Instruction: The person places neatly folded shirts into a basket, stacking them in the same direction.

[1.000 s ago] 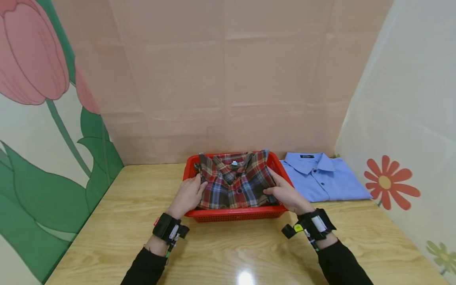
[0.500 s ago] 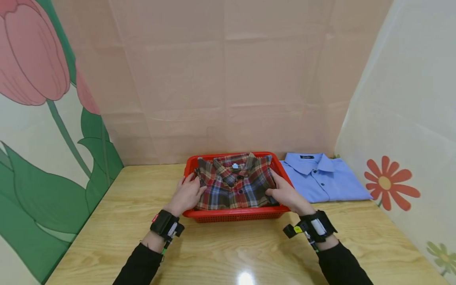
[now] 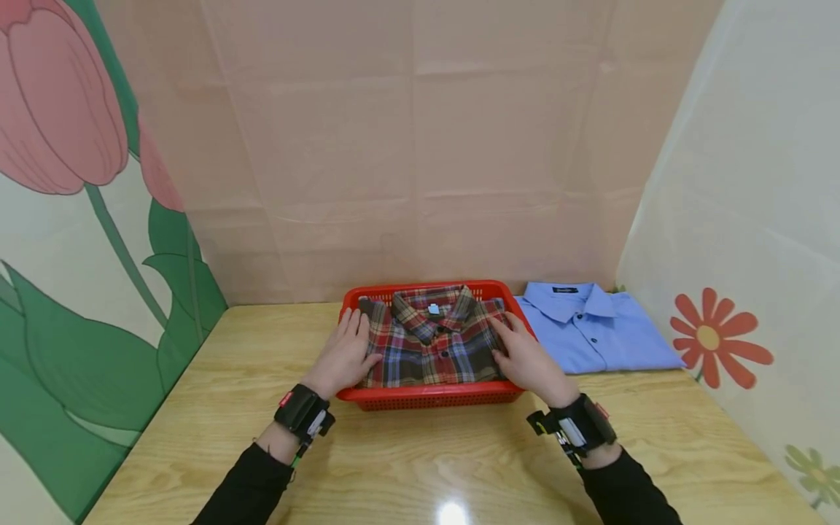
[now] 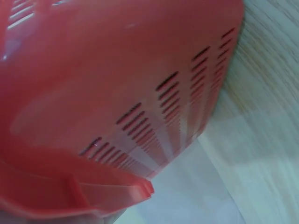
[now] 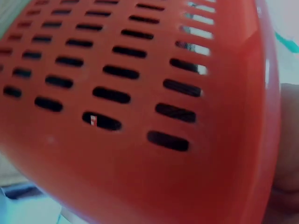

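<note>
A folded plaid shirt point(image 3: 433, 357) in red, brown and blue lies collar up inside a red plastic basket point(image 3: 433, 397). At the basket's left side my left hand point(image 3: 343, 356) has its fingers extended along the shirt's edge, with the thumb on the cloth. My right hand point(image 3: 530, 363) rests at the opposite side, fingers loosely bent and their tips touching the shirt. Both wrist views are filled mostly by slotted basket wall point(image 4: 93, 70); beside the basket rim in the right wrist view, part of the right hand point(image 5: 286, 163) shows.
A folded blue shirt point(image 3: 593, 335) lies on the wooden table point(image 3: 407, 467), just right of the basket. Behind the table hangs a pinkish-brown sheet point(image 3: 420, 160). Panels with painted flowers point(image 3: 709, 335) stand at both sides.
The plaid shirt has settled lower and flatter into the basket. Both hands have let go of its sides; the left fingers have straightened and the right ones have loosened.
</note>
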{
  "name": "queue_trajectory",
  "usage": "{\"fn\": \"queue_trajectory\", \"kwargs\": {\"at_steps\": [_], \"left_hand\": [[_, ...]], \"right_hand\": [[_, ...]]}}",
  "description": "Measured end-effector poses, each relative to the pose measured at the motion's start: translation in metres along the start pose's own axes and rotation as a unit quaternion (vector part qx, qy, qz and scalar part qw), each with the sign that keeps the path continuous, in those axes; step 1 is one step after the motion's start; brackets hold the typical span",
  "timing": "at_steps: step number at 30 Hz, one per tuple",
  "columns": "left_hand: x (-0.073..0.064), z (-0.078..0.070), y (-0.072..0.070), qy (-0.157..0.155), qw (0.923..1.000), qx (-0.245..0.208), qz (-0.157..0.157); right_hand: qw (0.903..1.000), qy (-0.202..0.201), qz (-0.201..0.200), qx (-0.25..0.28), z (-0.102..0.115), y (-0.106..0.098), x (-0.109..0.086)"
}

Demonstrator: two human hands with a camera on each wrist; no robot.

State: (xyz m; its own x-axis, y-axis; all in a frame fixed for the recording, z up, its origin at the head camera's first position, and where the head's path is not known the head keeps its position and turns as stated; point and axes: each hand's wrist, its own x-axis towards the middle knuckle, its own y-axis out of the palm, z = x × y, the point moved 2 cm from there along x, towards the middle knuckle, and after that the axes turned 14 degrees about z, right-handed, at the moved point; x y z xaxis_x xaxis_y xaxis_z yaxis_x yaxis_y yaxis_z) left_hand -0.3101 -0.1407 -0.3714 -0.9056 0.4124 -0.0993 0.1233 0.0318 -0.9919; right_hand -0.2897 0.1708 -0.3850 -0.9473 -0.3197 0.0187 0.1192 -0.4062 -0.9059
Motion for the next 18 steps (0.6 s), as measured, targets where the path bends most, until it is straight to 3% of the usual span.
{"fn": "queue_trajectory", "kwargs": {"at_steps": [7,14,18], "left_hand": [[-0.002,-0.009,-0.003,0.023,0.9995,-0.009,0.021],[-0.006,-0.027,-0.004,0.1,0.9924,-0.059,0.041],[-0.007,-0.035,-0.001,0.12,0.9886,-0.075,0.051]], "right_hand": [[0.9976,0.022,-0.017,-0.063,0.004,0.004,0.0],[0.9919,0.039,-0.027,-0.118,0.009,0.009,-0.001],[0.9897,0.017,-0.019,-0.141,0.015,0.01,-0.003]]}}
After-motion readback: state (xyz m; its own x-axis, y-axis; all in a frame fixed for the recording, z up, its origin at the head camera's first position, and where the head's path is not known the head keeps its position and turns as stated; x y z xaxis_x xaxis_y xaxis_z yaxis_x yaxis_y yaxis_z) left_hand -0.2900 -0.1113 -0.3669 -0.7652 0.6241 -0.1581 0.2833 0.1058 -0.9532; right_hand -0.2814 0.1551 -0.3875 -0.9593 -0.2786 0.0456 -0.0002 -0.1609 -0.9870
